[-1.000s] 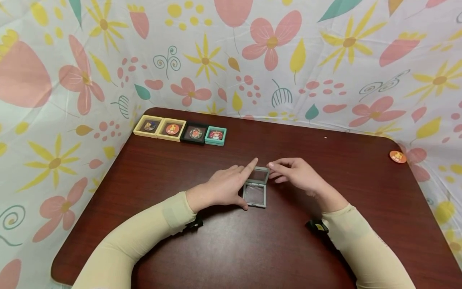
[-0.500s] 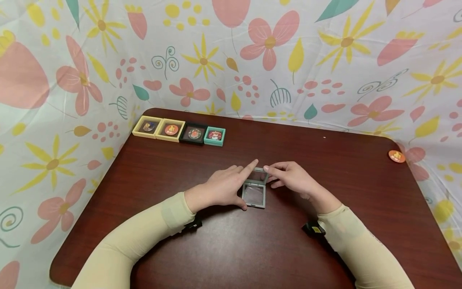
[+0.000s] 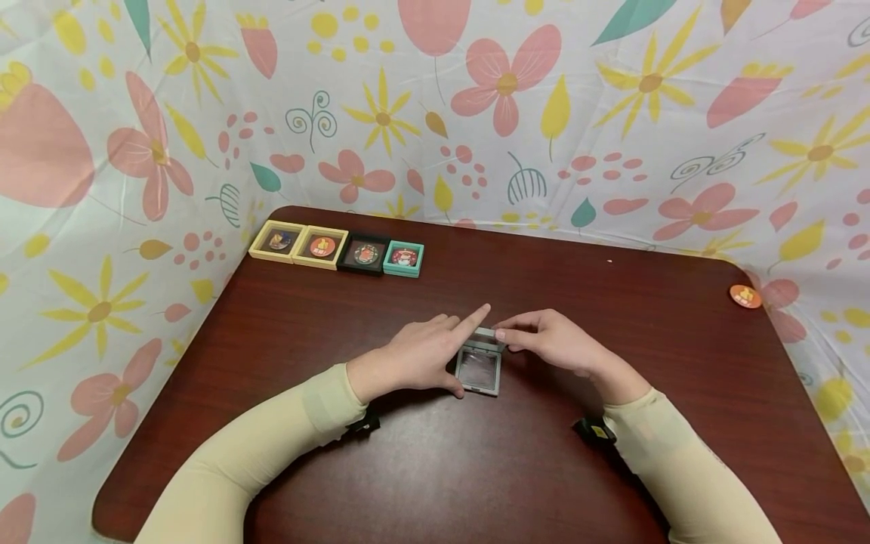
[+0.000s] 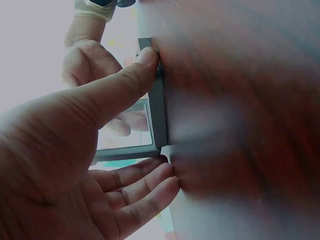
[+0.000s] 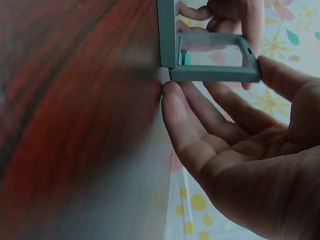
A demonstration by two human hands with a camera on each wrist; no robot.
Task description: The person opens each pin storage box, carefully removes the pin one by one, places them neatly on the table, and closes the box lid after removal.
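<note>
A small grey-green display case [image 3: 478, 392] with clear film windows lies hinged open on the table. Its base is flat and its lid [image 5: 215, 75] stands about upright, at roughly a right angle in both wrist views. My left hand [image 3: 420, 353] holds the case from the left. Its thumb [image 4: 127, 85] presses the base's edge, the index finger stretches past the lid, and other fingers lie behind the hinge side. With my right hand [image 3: 567, 347] I hold the lid, thumb at its free edge and fingers behind it. No badge shows inside the case.
Two yellow frames [image 3: 297, 258], a black frame [image 3: 343, 261] and a turquoise frame [image 3: 402, 273], each with a round badge inside, stand in a row at the back left. One loose orange badge [image 3: 745, 296] lies by the table's right edge. A floral cloth [image 3: 421, 98] hangs behind.
The lid has swung up from leaning back to about upright, with my right hand moving slightly left and toward me along with it. My left hand keeps its place on the base.
</note>
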